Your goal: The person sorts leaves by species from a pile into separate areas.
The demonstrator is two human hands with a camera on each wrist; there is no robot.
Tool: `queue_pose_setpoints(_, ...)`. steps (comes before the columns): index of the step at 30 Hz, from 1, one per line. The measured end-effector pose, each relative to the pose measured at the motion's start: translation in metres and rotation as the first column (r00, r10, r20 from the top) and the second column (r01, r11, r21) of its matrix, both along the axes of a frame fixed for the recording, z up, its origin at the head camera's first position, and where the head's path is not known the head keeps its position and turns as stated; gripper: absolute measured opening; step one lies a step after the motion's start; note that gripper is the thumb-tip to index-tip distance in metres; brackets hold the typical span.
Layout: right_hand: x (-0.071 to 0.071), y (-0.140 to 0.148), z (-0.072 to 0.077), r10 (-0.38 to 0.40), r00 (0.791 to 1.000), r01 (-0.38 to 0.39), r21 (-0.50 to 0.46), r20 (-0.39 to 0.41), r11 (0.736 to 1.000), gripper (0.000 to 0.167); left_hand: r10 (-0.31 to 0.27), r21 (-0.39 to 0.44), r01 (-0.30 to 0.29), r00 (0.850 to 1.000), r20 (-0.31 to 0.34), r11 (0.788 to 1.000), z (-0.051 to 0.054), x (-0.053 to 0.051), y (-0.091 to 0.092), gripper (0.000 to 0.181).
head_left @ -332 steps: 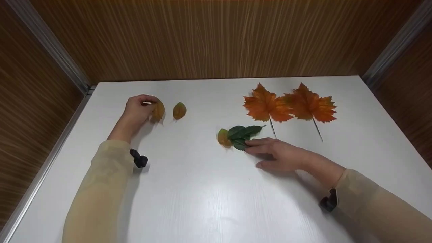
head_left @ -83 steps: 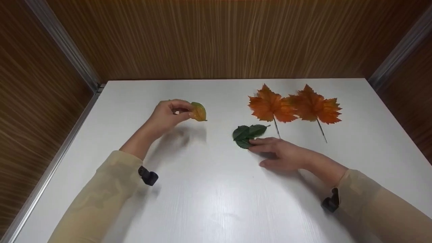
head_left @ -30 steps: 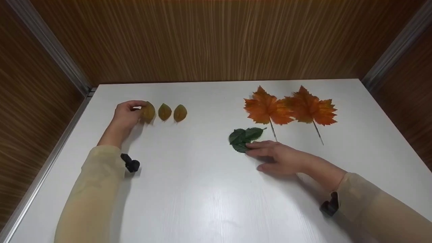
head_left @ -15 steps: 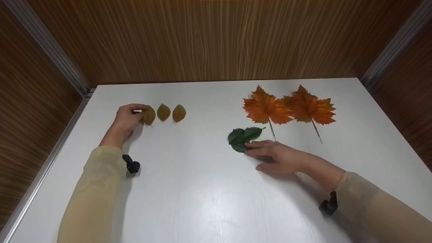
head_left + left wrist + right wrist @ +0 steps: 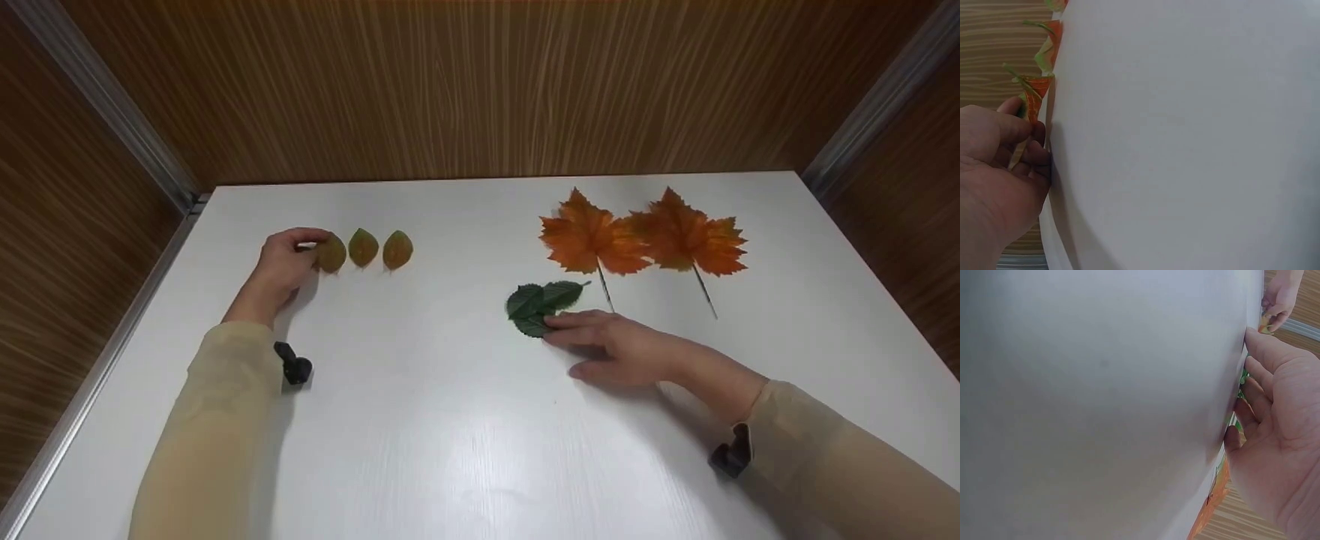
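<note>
Between thumb and fingers, my left hand [image 5: 282, 268] pinches the edge of a small yellow-brown leaf [image 5: 331, 253] at the left of the table. The left wrist view shows the same leaf [image 5: 1036, 97] at the fingertips of that hand [image 5: 999, 152]. Two similar leaves, a middle one [image 5: 363, 248] and a right one [image 5: 397, 250], lie beside it in a row. My right hand [image 5: 619, 346] rests with spread fingers on the table, its fingertips touching overlapping green leaves [image 5: 528, 301]. In the right wrist view, that hand [image 5: 1283, 422] partly hides the green leaves.
Two orange maple leaves with dark stems, one [image 5: 589, 236] on the left and one [image 5: 686, 234] on the right, lie at the back right of the white table [image 5: 420, 420]. Wood-grain panels [image 5: 480, 90] stand behind and at both sides.
Compared with the older frames, three yellow-brown leaves now lie in a row at the left, and none lies by the green leaves. Over the last second, both hands have barely moved.
</note>
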State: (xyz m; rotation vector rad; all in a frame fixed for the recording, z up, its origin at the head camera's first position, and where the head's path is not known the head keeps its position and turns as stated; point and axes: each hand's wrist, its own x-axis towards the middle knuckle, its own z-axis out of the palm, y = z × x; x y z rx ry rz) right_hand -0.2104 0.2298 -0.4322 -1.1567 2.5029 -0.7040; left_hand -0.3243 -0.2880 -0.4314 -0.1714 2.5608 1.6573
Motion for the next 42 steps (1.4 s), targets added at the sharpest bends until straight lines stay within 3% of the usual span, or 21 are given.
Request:
queue_pose_setpoints(26,0.0006,-0.0004,0.0,-0.009,1.0,0.009,0.002,0.004,1.0,0.054,-0.004,-0.046,0.005,0.999,0.033,0.999,0.0018,-0.0029,0.0012,0.04)
queue_pose_setpoints(42,0.0016,-0.0013,0.0022,-0.006,1.0,0.006,0.007,0.002,1.0,0.054,0.001,-0.079,0.0,1.0,0.018,0.997,0.0022,-0.002,0.0012,0.041)
